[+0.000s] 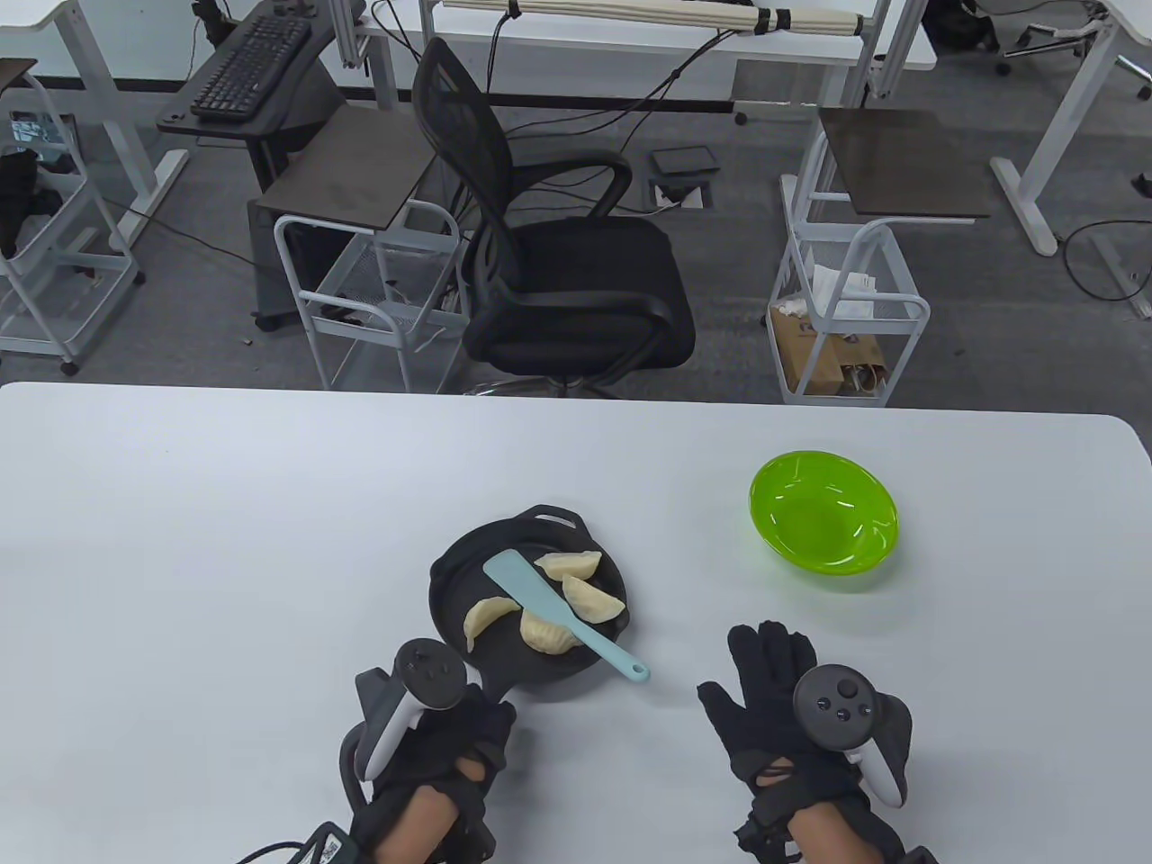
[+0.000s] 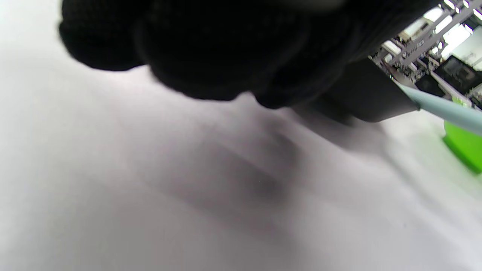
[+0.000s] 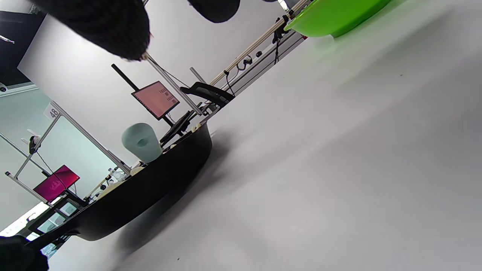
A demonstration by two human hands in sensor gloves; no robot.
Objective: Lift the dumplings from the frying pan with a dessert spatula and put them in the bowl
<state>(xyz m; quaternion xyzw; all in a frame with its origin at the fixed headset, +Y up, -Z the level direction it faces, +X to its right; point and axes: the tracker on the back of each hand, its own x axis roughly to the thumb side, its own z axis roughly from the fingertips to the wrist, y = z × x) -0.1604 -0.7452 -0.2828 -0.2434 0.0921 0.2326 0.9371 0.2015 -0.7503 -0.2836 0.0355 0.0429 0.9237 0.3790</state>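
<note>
A black frying pan (image 1: 450,576) sits at the table's middle front and holds several pale dumplings (image 1: 570,565). A light blue dessert spatula (image 1: 540,596) lies across the pan on the dumplings, its handle sticking out over the near right rim. My left hand (image 1: 477,720) is at the pan's near left side, fingers curled round the pan's handle, which is hidden under the glove. My right hand (image 1: 765,670) rests open to the right of the spatula handle, fingers straight, holding nothing. The green bowl (image 1: 823,524) stands empty at the far right. The right wrist view shows the pan's wall (image 3: 150,192) and the bowl (image 3: 331,15).
The white table (image 1: 225,540) stretches wide on both sides. Beyond its far edge stand a black office chair (image 1: 558,270) and two white wire carts (image 1: 846,306). In the left wrist view the spatula handle (image 2: 444,109) crosses in front of the bowl (image 2: 465,148).
</note>
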